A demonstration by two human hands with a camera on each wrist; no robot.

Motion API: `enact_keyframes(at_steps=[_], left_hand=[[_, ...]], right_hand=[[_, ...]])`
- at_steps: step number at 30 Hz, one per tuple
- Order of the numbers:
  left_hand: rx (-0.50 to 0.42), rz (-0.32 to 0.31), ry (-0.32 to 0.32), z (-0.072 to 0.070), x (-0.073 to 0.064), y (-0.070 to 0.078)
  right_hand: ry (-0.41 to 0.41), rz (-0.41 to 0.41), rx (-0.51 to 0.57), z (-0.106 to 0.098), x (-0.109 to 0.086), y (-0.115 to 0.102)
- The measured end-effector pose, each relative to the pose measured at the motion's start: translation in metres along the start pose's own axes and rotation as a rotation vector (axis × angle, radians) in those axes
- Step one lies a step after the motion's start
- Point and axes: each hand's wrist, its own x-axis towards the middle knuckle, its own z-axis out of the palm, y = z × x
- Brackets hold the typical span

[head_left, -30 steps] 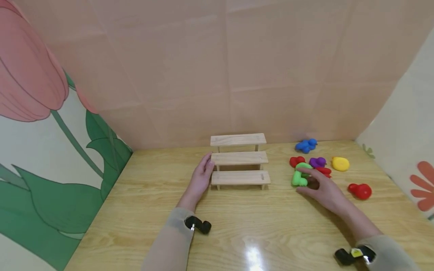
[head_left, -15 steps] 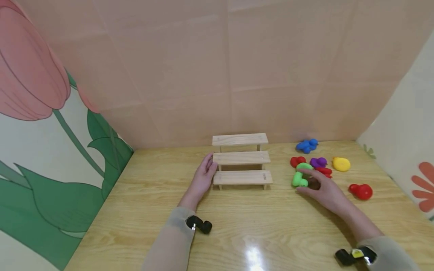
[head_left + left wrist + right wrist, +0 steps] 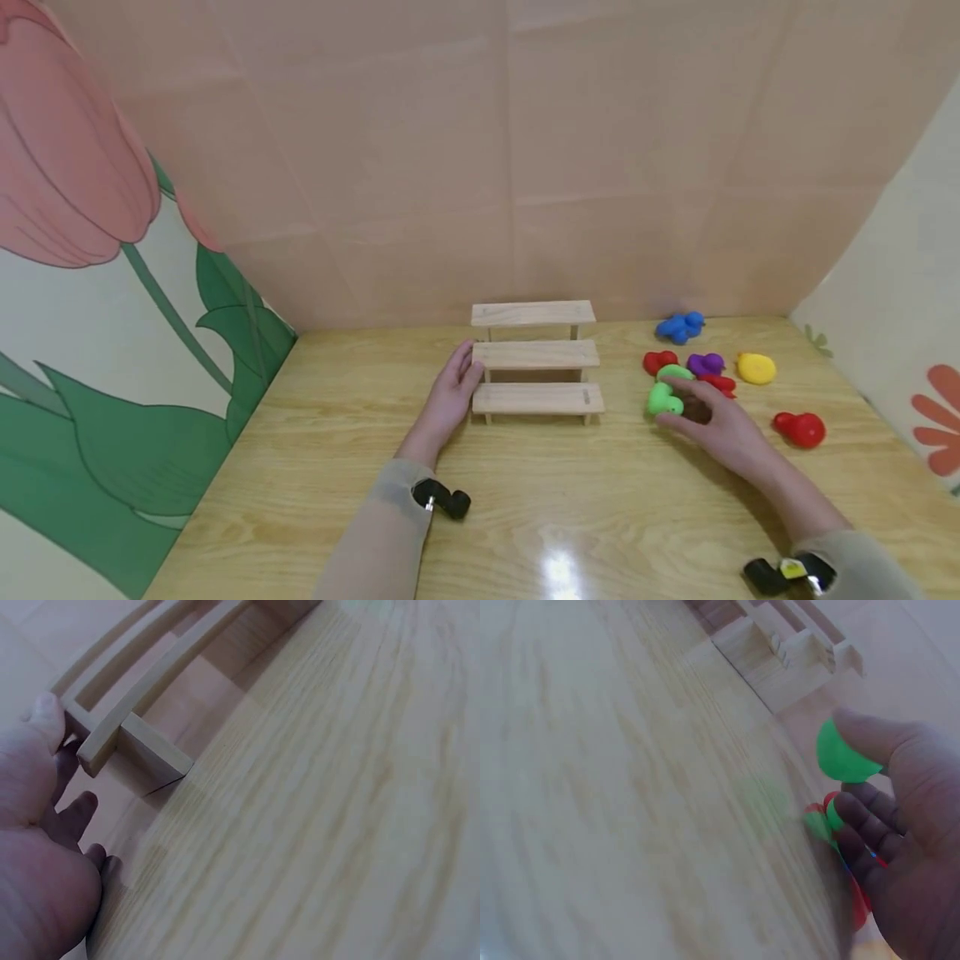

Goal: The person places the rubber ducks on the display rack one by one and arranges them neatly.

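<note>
A pale wooden three-step shelf stands near the back wall. My left hand holds its left end, the thumb against the end of the middle step; the left wrist view shows the other fingers partly hidden behind the wood. On the right, my right hand pinches a small glossy green toy bird, its head round with a dark eye dot. In the right wrist view the thumb presses on the green toy bird. Another green toy lies just behind it.
Around the right hand lie several toys: a red one, a purple one, a blue one, a yellow one and a red one at the right. A pinkish cloth wall closes off the back.
The green toy bird has turned between the right fingers, from an L-shaped outline to a rounder one. The left hand stays at the shelf's end; the head view shifts slightly.
</note>
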Motion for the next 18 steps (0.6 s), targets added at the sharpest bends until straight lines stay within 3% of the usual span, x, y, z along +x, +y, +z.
enact_keyframes(at_steps=[8, 18], left_hand=[[0.029, -0.004, -0.012, -0.002, 0.000, -0.002], [0.025, 0.012, -0.024, -0.003, -0.002, -0.003]], right_hand=[[0.008, -0.016, 0.144, -0.008, 0.001, -0.017], [0.054, -0.112, 0.183, -0.015, 0.017, -0.044]])
